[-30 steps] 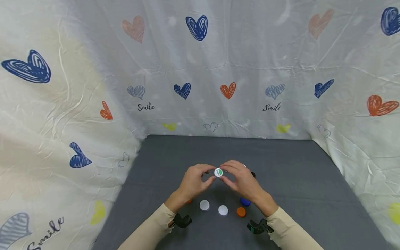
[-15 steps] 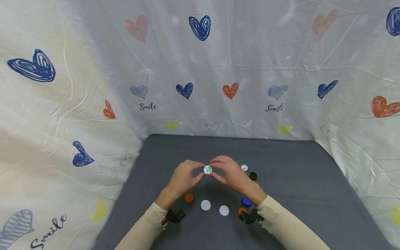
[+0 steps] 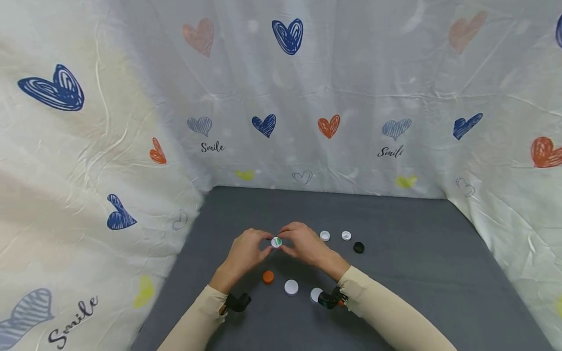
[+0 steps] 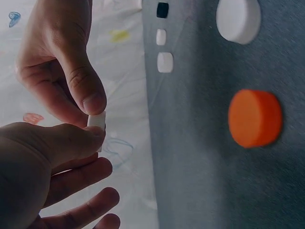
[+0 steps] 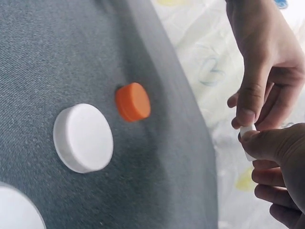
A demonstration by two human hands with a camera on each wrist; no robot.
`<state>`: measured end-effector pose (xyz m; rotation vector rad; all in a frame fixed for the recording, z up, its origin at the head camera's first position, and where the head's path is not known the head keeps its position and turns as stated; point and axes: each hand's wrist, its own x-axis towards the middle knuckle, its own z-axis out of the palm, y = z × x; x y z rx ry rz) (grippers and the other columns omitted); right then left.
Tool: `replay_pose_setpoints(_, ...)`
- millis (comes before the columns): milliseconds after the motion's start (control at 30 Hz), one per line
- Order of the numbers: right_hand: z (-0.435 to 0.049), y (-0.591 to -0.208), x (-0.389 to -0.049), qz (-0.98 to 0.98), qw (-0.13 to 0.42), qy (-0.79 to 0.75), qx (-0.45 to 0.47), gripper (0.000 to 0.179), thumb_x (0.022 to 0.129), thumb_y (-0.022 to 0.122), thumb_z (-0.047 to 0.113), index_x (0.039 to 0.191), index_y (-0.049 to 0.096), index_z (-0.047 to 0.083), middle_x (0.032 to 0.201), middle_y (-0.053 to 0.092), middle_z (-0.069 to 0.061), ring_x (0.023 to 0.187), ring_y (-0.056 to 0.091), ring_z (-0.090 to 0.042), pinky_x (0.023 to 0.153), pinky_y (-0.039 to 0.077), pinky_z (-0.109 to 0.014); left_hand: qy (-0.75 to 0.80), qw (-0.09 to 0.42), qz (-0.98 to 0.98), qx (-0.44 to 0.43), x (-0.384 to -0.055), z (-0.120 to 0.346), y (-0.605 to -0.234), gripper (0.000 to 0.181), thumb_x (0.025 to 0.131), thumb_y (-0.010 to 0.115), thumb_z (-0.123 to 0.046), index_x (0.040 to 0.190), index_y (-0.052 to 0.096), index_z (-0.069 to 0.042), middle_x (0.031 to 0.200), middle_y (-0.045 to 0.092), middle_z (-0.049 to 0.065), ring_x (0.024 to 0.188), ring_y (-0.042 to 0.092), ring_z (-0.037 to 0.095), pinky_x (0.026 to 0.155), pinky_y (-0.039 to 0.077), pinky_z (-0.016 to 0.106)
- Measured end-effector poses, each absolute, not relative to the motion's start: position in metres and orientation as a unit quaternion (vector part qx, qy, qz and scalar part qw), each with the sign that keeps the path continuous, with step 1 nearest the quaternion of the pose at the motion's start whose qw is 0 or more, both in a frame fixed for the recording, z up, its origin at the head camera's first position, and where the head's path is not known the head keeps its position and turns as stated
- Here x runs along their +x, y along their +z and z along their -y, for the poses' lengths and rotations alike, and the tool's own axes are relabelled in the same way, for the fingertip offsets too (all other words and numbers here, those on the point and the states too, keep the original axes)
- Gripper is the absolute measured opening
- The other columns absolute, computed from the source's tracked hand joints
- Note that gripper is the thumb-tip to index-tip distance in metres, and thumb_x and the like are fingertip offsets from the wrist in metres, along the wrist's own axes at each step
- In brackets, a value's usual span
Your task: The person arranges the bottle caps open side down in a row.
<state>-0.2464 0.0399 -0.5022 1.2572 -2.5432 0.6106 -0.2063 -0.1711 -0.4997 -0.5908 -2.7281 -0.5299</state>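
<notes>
Both hands pinch one small white bottle cap [image 3: 276, 242] from its two sides, held up over the grey cloth. Green and dark print marks its top face. My left hand [image 3: 247, 249] grips it with thumb and fingertips from the left. From the other side my right hand [image 3: 306, 245] does the same. In the left wrist view the cap [image 4: 96, 120] shows edge-on between the thumbs, with the left hand's other fingers spread loosely. Fingers cover much of the cap [image 5: 249, 156] in the right wrist view.
Below the hands lie an orange cap [image 3: 268, 277], a larger white cap [image 3: 291, 287], and another white cap [image 3: 314, 294] partly behind the right wrist camera [image 3: 329, 298]. Farther back are two small white caps [image 3: 325, 236] and a black cap [image 3: 358, 247]. A heart-printed curtain [image 3: 351, 87] surrounds the table.
Both hands have moved left together with the pinched cap. Two white caps and the black cap at the back have come into sight; the blue cap is now hidden behind the right arm.
</notes>
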Motion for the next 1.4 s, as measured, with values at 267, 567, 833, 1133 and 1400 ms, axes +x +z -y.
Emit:
replay_pose_setpoints(267,-0.020,-0.527,-0.250,0.881,0.106,0.175,0.426,0.017,0.087,0.078,0.024,0.102,0.079,0.015,0.107,0.072,0.001,0.104,0.066,-0.017,0.095,0.052,-0.037,-0.166,0.116,0.962,-0.184,-0.208,0.181,-0.516,0.018,0.081,0.084,-0.023,0.098,0.080,-0.021,0.094,0.076,-0.002,0.085,0.067,0.022,0.066,0.057,0.044)
replay_pose_setpoints(567,-0.005,-0.544,-0.246,0.884,0.101,0.153,0.430,0.012,0.086,0.079,0.024,0.095,0.079,0.016,0.100,0.072,0.001,0.097,0.067,-0.017,0.092,0.053,-0.037,-0.136,0.102,0.970,-0.172,-0.210,0.188,-0.540,0.016,0.080,0.084,-0.023,0.095,0.080,-0.021,0.090,0.076,0.000,0.079,0.069,0.021,0.063,0.056,0.042)
replay_pose_setpoints(833,0.004,-0.557,-0.251,0.887,0.084,0.139,0.432,0.010,0.083,0.081,0.025,0.091,0.079,0.018,0.097,0.073,0.004,0.096,0.067,-0.017,0.093,0.052,-0.037,-0.108,0.106,0.976,-0.158,-0.213,0.190,-0.554,0.013,0.078,0.085,-0.025,0.089,0.079,-0.023,0.084,0.074,-0.002,0.074,0.069,0.021,0.061,0.054,0.043)
replay_pose_setpoints(1133,0.010,-0.562,-0.252,0.895,0.079,0.125,0.421,0.011,0.084,0.080,0.027,0.092,0.080,0.019,0.097,0.074,0.004,0.096,0.067,-0.017,0.094,0.051,-0.037,-0.070,0.118,0.979,-0.153,-0.211,0.185,-0.557,0.007,0.080,0.083,-0.023,0.079,0.077,-0.021,0.073,0.068,0.001,0.070,0.062,0.026,0.061,0.053,0.047)
replay_pose_setpoints(1400,0.010,-0.562,-0.251,0.894,0.083,0.121,0.424,0.012,0.084,0.080,0.027,0.092,0.079,0.018,0.096,0.073,0.002,0.093,0.067,-0.018,0.090,0.052,-0.038,-0.062,0.122,0.978,-0.156,-0.209,0.183,-0.558,0.009,0.080,0.083,-0.021,0.076,0.075,-0.019,0.072,0.068,0.004,0.070,0.061,0.028,0.065,0.053,0.050)
